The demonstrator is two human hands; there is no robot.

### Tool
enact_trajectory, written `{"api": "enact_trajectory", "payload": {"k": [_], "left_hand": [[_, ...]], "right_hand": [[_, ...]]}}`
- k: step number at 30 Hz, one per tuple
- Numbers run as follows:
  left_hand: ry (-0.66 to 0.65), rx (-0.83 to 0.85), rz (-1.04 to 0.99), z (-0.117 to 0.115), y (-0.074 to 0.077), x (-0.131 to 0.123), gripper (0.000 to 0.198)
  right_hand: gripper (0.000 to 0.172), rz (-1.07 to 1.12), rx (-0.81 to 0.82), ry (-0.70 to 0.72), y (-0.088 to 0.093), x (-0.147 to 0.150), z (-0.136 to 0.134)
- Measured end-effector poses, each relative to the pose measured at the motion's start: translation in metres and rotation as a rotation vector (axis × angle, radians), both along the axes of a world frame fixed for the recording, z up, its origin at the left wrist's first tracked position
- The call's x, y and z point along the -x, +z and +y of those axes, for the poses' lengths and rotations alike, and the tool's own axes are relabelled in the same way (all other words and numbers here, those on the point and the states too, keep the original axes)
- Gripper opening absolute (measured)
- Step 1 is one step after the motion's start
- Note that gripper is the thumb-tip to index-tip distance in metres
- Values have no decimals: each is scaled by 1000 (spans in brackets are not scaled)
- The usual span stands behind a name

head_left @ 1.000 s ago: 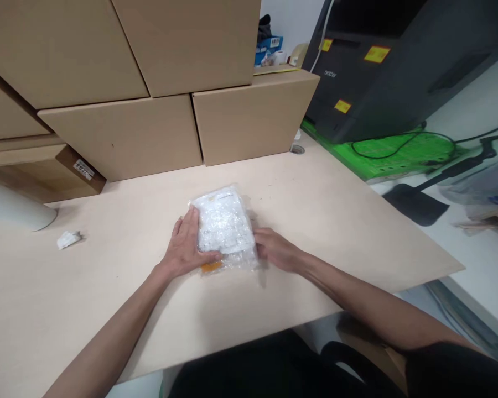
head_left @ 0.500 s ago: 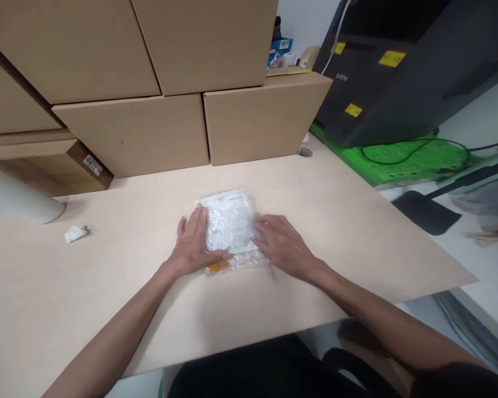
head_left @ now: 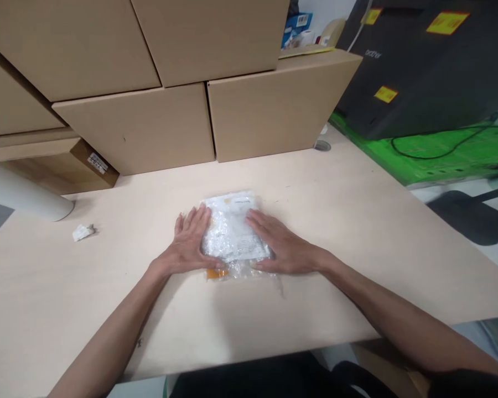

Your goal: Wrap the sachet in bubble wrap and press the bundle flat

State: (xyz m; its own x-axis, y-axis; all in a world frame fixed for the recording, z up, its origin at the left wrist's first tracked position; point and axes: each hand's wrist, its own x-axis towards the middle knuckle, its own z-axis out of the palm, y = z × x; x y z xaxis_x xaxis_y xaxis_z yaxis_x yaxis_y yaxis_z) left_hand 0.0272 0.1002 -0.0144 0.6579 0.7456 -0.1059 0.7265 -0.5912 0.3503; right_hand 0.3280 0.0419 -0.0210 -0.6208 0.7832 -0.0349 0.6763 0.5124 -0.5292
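A flat white packet (head_left: 235, 226) in clear bubble wrap lies on the table in front of me. Small print shows along its top and lower part, and an orange patch peeks out at its lower left corner. Over the packet's left edge rests my left hand (head_left: 190, 240), fingers stretched out and thumb along the bottom. My right hand (head_left: 288, 243) lies on the right edge in the same way, its fingers extended and its thumb near the lower wrap. Both palms cover parts of the packet's sides.
Cardboard boxes (head_left: 269, 119) are stacked along the back of the table (head_left: 249, 326). At left stand a white tube (head_left: 45, 196) and a crumpled white scrap (head_left: 83, 232). A dark printer (head_left: 415, 77) sits on a green surface (head_left: 431, 160) at right.
My right hand has flattened, with its fingers now stretched over the packet's right edge. My left hand stays at the left edge. The view has shifted slightly.
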Motion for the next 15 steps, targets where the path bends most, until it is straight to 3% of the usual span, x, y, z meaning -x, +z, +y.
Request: {"api": "enact_trajectory", "payload": {"k": [9,15], "left_hand": [[40,-37,37,0,-5,-5,137],[48,-80,-4,-6,3,-3,137]], "right_hand": [[102,-96,-45,-52,1,10,-3],[100,-97,-69,-70,5,13,-6]]}}
